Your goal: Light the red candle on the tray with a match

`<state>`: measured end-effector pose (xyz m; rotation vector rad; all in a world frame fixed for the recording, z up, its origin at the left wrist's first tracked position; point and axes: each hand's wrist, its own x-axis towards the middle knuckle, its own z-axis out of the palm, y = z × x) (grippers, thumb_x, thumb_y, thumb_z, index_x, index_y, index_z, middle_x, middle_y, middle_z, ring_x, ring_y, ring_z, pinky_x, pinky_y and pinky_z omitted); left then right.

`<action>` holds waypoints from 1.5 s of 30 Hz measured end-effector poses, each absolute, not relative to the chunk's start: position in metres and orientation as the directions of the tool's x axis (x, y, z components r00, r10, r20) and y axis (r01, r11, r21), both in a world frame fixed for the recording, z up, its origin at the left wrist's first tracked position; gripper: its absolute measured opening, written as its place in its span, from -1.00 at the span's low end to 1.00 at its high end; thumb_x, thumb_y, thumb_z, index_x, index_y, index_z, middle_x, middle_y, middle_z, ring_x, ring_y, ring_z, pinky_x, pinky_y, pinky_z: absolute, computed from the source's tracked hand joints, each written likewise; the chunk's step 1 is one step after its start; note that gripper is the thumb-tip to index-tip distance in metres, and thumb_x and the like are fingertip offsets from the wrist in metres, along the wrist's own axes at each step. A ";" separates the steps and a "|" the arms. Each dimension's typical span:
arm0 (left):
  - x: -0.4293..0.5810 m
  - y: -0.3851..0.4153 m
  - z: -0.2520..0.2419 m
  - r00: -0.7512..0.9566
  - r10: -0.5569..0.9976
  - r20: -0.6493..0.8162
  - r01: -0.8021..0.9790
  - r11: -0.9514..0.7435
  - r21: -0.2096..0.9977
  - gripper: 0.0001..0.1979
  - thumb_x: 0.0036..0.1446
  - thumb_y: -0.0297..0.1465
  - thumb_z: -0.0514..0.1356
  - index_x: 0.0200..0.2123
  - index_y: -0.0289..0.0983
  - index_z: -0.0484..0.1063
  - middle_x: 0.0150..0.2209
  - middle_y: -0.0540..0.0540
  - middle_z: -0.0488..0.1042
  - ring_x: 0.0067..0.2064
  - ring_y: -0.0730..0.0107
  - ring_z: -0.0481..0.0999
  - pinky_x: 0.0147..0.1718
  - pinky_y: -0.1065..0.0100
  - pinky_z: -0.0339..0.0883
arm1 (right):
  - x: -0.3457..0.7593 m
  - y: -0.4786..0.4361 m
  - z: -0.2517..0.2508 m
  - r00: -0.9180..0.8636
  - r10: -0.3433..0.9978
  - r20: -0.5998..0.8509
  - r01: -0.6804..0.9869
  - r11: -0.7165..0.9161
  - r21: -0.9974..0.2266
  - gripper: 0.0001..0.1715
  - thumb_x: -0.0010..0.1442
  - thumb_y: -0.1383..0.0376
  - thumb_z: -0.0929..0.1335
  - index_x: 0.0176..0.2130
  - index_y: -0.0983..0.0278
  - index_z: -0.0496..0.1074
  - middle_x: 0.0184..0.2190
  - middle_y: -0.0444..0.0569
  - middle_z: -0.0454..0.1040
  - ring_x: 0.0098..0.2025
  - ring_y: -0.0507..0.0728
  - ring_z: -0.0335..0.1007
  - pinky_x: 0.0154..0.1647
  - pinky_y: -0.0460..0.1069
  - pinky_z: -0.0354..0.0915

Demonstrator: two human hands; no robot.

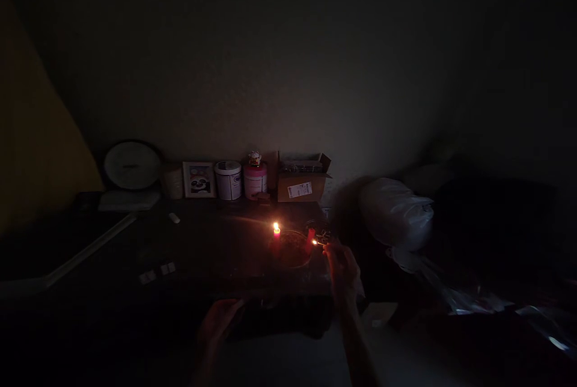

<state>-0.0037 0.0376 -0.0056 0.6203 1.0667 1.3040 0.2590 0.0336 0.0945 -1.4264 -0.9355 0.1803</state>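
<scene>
In the head view, my right hand (341, 264) pinches a burning match (320, 244), its small flame beside a red candle (311, 234). No flame shows on top of this candle. A second red candle (276, 235) stands lit to the left. Both candles are at the rim of a dim round plate (295, 266). My left hand (220, 316) is low at the table's front edge, away from the candles. Its fingers are pressed together; what they hold, if anything, is too dark to make out.
The dark table (207, 255) carries a cardboard box (301, 188), a white tub (228, 181), a pink-lidded tub (255, 182) with a figurine (255, 158), a panda picture (199, 181) and a round mirror-like disc (131, 164). White plastic bags (396, 210) lie to the right.
</scene>
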 end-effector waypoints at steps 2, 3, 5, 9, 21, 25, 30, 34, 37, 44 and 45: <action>-0.004 0.037 -0.004 -0.065 0.961 -0.269 -0.461 0.210 0.862 -0.66 -0.42 -0.27 0.41 -0.52 -0.24 0.40 -0.46 -0.10 0.59 -0.25 0.04 0.57 -0.20 0.12 0.42 | 0.259 0.037 0.097 0.651 0.618 0.441 0.426 0.183 -0.886 -0.70 0.04 0.05 0.34 -0.34 0.21 0.47 -0.41 -0.09 0.55 -0.37 0.14 0.43 -0.42 -0.04 0.26; -0.004 0.037 -0.004 -0.056 0.962 -0.267 -0.462 0.212 0.861 -0.66 -0.42 -0.28 0.41 -0.52 -0.23 0.40 -0.45 -0.10 0.59 -0.24 0.05 0.57 -0.20 0.12 0.42 | 0.259 0.038 0.098 0.647 0.619 0.445 0.429 0.187 -0.884 -0.72 0.04 0.06 0.34 -0.35 0.20 0.47 -0.41 -0.10 0.55 -0.36 0.14 0.44 -0.42 -0.04 0.26; -0.005 0.038 -0.006 -0.048 0.964 -0.262 -0.459 0.212 0.863 -0.69 -0.40 -0.29 0.40 -0.51 -0.22 0.42 -0.43 -0.09 0.60 -0.24 0.07 0.56 -0.19 0.13 0.42 | 0.257 0.040 0.101 0.639 0.626 0.447 0.425 0.197 -0.884 -0.75 0.05 0.08 0.34 -0.35 0.17 0.46 -0.39 -0.11 0.55 -0.35 0.13 0.44 -0.42 -0.04 0.26; -0.005 0.040 -0.010 -0.089 0.963 -0.254 -0.440 0.190 0.878 -0.72 -0.40 -0.29 0.40 -0.54 -0.22 0.44 -0.50 -0.06 0.59 -0.33 0.15 0.56 -0.23 0.19 0.41 | 0.254 0.045 0.103 0.626 0.632 0.456 0.399 0.243 -0.884 -0.79 0.07 0.11 0.33 -0.33 0.16 0.45 -0.38 -0.12 0.53 -0.32 0.12 0.44 -0.37 -0.04 0.28; -0.011 0.038 -0.014 -0.039 0.967 -0.251 -0.446 0.208 0.870 -0.68 -0.38 -0.24 0.41 -0.50 -0.27 0.50 -0.47 -0.05 0.60 -0.33 0.24 0.55 -0.27 0.33 0.40 | 0.245 0.066 0.095 0.498 0.481 0.722 0.622 0.383 -0.683 -0.80 0.17 0.18 0.29 -0.35 0.26 0.39 -0.37 -0.07 0.44 -0.30 0.08 0.35 -0.26 -0.04 0.28; -0.013 0.040 -0.012 -0.045 0.964 -0.264 -0.423 0.221 0.879 -0.66 -0.43 -0.25 0.41 -0.49 -0.27 0.50 -0.47 -0.09 0.59 -0.33 0.19 0.55 -0.26 0.28 0.40 | 0.245 0.072 0.091 0.426 0.430 0.796 0.697 0.405 -0.592 -0.81 0.21 0.22 0.28 -0.36 0.27 0.38 -0.41 -0.07 0.41 -0.34 0.07 0.33 -0.28 -0.03 0.28; -0.010 0.025 0.010 -0.112 0.975 -0.192 -0.310 0.150 0.939 -0.68 -0.28 -0.21 0.36 -0.41 -0.24 0.49 -0.41 -0.12 0.60 -0.26 0.09 0.55 -0.20 0.21 0.40 | 0.247 0.074 0.090 0.377 0.387 0.841 0.755 0.398 -0.522 -0.84 0.22 0.29 0.26 -0.36 0.28 0.37 -0.39 -0.05 0.42 -0.33 0.07 0.33 -0.27 -0.02 0.29; -0.009 0.010 0.029 -0.056 0.995 -0.081 -0.282 0.062 0.957 -0.74 -0.27 -0.25 0.35 -0.43 -0.20 0.50 -0.27 -0.16 0.61 -0.11 0.00 0.51 -0.10 0.17 0.38 | 0.249 0.074 0.090 0.380 0.349 0.857 0.775 0.386 -0.501 -0.86 0.21 0.28 0.27 -0.36 0.27 0.37 -0.39 -0.05 0.41 -0.33 0.08 0.34 -0.27 -0.02 0.30; -0.009 0.010 0.030 -0.058 0.994 -0.092 -0.283 0.072 0.956 -0.74 -0.23 -0.23 0.33 -0.42 -0.21 0.50 -0.30 -0.15 0.62 -0.14 0.01 0.53 -0.09 0.13 0.39 | 0.251 0.073 0.091 0.384 0.341 0.858 0.785 0.369 -0.498 -0.85 0.21 0.28 0.28 -0.38 0.27 0.37 -0.41 -0.06 0.41 -0.35 0.07 0.33 -0.30 -0.03 0.30; -0.013 0.013 0.020 -0.058 0.994 -0.094 -0.286 0.074 0.955 -0.73 -0.26 -0.25 0.34 -0.40 -0.19 0.51 -0.24 -0.15 0.61 -0.07 0.01 0.50 -0.08 0.15 0.39 | 0.256 0.067 0.095 0.380 0.393 0.837 0.777 0.356 -0.519 -0.84 0.22 0.25 0.27 -0.33 0.28 0.38 -0.35 -0.02 0.42 -0.29 0.09 0.34 -0.23 0.00 0.30; -0.014 0.013 0.018 -0.058 0.993 -0.099 -0.290 0.078 0.954 -0.72 -0.27 -0.25 0.35 -0.40 -0.18 0.51 -0.23 -0.15 0.61 -0.05 0.00 0.49 -0.07 0.15 0.39 | 0.256 0.066 0.096 0.385 0.403 0.830 0.770 0.356 -0.530 -0.83 0.23 0.25 0.27 -0.32 0.28 0.39 -0.35 -0.02 0.42 -0.28 0.09 0.34 -0.23 0.01 0.30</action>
